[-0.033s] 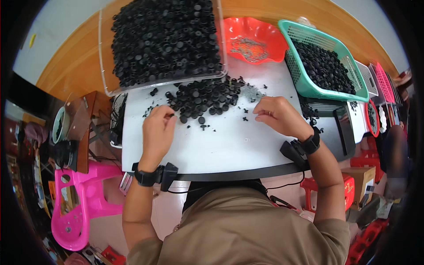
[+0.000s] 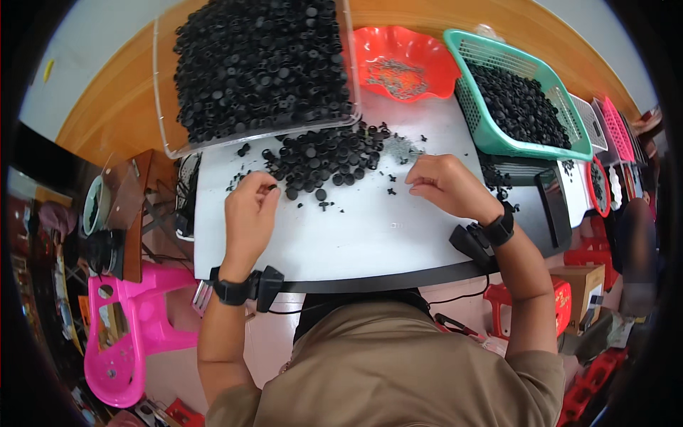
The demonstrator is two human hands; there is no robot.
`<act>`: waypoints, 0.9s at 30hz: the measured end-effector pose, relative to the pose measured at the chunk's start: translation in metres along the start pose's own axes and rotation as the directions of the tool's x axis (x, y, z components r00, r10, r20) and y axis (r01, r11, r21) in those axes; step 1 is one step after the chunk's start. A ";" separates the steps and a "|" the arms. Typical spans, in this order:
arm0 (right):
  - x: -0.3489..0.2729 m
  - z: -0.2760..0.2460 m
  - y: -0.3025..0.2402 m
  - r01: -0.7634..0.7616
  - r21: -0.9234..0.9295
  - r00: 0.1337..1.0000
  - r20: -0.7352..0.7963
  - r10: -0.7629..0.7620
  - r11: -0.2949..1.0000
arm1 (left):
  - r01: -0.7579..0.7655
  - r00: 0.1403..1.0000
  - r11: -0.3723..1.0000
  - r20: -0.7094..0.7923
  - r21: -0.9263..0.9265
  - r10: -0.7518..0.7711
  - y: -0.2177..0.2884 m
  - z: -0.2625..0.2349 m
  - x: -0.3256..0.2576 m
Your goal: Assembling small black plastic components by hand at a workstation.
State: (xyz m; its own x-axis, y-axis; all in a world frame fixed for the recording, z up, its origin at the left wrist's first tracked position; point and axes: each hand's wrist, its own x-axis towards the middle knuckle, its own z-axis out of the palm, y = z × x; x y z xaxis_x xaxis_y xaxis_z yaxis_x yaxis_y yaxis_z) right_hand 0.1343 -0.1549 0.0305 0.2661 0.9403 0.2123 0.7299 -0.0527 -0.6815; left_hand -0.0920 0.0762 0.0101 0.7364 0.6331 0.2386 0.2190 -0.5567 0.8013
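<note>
Left hand (image 2: 248, 217): I am watching it pinching a small black plastic piece (image 2: 272, 187) between thumb and forefinger, over the left part of the white table (image 2: 341, 249).
Right hand (image 2: 455, 186): its fingers are curling in toward the thumb, nearer the table's right edge; I am not able to tell whether the tips are gripping anything.
Spacing: the two hands are keeping well apart, with bare table lying between them.
Cap pile: round black plastic caps (image 2: 324, 160) are lying heaped between the hands, toward the table's far edge.
Metal bits: a cluster of small silvery metal pieces (image 2: 403, 150) is lying just right of the caps, near the right fingertips.
Cross-shaped bits: a few tiny black pieces (image 2: 391, 191) are lying loose on the table between the caps and the right hand.
Clear bin (image 2: 167, 128): it is standing at the far left corner, holding many black caps.
Red scalloped bowl (image 2: 434, 60): it is sitting at the far edge, holding thin metal pieces.
Green basket (image 2: 473, 110): it is standing at the far right corner, holding black parts.
Pink stool (image 2: 117, 356): it is standing beyond the left edge.
</note>
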 end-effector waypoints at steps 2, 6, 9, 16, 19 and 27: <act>0.000 -0.003 0.006 -0.012 -0.014 0.999 0.043 0.012 1.000 | 0.109 0.990 0.976 0.112 -0.190 -0.088 0.018 0.001 -0.001; 0.001 -0.014 0.006 -0.113 -0.034 0.993 0.030 0.114 0.993 | 0.301 0.935 0.826 0.318 -0.476 -0.158 0.043 0.018 -0.005; 0.005 -0.018 0.010 -0.171 0.011 0.985 -0.014 0.171 0.985 | 0.334 0.908 0.762 0.407 -0.555 -0.102 0.053 0.039 -0.005; 0.017 -0.001 0.026 0.053 -0.127 0.998 -0.018 -0.056 0.991 | 0.417 0.873 0.683 0.474 -0.599 -0.117 0.060 0.074 -0.001; 0.018 0.001 0.022 0.104 -0.209 0.993 -0.037 -0.114 0.972 | 0.439 0.865 0.651 0.488 -0.619 -0.120 0.054 0.082 -0.001; 0.026 0.001 0.018 0.018 -0.331 0.996 -0.079 -0.046 0.943 | 0.424 0.868 0.623 0.492 -0.658 -0.071 0.048 0.086 -0.001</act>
State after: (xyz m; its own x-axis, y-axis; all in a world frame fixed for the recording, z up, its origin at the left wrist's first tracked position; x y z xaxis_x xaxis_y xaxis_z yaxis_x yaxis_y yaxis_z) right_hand 0.1538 -0.1314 0.0234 0.2811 0.9120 0.2986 0.9017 -0.1446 -0.4074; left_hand -0.0267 0.0024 0.0011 0.9383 0.3245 -0.1196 0.0272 0.2754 0.9609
